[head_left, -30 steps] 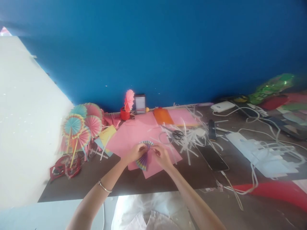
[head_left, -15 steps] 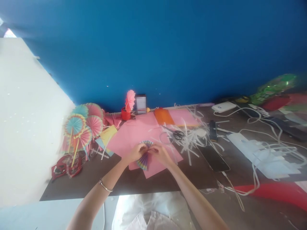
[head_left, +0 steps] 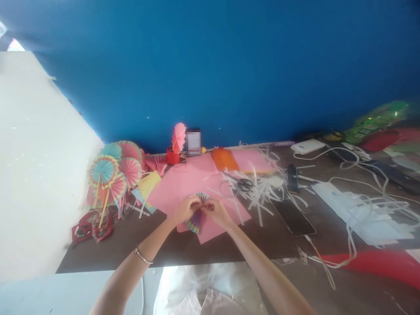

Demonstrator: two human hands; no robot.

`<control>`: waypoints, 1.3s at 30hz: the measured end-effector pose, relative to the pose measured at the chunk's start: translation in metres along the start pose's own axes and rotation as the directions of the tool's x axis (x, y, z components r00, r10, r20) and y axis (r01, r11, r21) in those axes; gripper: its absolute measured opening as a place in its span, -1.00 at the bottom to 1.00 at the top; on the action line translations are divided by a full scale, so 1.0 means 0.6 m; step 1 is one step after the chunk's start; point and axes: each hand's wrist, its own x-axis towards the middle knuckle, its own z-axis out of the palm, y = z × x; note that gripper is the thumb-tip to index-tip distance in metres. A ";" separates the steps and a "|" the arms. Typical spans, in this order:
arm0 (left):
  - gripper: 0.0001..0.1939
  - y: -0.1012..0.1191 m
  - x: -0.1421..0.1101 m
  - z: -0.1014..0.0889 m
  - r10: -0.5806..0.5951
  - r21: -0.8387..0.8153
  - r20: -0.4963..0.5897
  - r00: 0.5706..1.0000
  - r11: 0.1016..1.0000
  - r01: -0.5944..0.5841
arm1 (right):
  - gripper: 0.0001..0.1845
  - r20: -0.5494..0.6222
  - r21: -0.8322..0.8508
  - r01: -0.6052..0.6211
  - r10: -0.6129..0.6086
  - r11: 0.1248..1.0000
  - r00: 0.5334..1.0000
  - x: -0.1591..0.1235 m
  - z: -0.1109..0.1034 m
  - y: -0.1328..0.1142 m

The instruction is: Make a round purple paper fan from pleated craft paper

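Observation:
Between my two hands is a pleated paper fan (head_left: 194,222) with coloured stripes, gathered at its middle and flaring at both ends. My left hand (head_left: 187,209) pinches it at the middle from the left. From the right, the fingers of my right hand (head_left: 215,211) close on the same spot, touching the left fingertips. Whatever fine thing may lie between the fingertips is too small to make out. Beneath the hands lie pink paper sheets (head_left: 173,183), overlapping on the dark table.
Scissors (head_left: 244,184) lie among white paper strips (head_left: 259,199) right of the pink sheets. A phone (head_left: 295,216) and white cables (head_left: 349,236) are further right. Finished paper fans (head_left: 103,170) cluster at the left. A red tape roll (head_left: 173,155) stands near the blue wall (head_left: 210,65).
Both hands stay on the middle of the fan, and their fingertips have drawn slightly closer together. The fan's lower end has shifted a little to the left.

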 end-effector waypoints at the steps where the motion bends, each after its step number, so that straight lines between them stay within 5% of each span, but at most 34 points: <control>1: -0.78 0.000 -0.001 0.000 -0.003 0.007 -0.001 1.000 1.000 0.003 | -0.88 0.002 -0.006 -0.002 0.002 1.000 1.000 0.000 0.001 0.001; 13: -0.75 0.029 -0.009 -0.002 0.016 0.107 0.005 1.000 0.994 -0.016 | -0.96 -0.139 -0.024 -0.047 0.043 0.999 0.989 -0.010 0.028 0.012; 21: -0.79 0.003 -0.014 0.003 0.002 0.142 -0.059 0.998 0.990 0.006 | -0.91 -0.170 0.016 -0.026 0.028 1.000 0.985 -0.011 0.023 0.014; 30: -0.79 0.012 -0.013 0.000 0.036 0.168 -0.025 0.999 0.985 -0.032 | -0.93 -0.033 -0.002 0.005 -0.005 1.000 0.999 -0.006 0.007 0.016; 39: -0.81 0.001 -0.019 -0.001 0.040 0.230 -0.048 0.998 0.973 -0.028 | -0.74 0.166 -0.445 0.243 -0.188 0.862 0.968 -0.003 -0.031 -0.003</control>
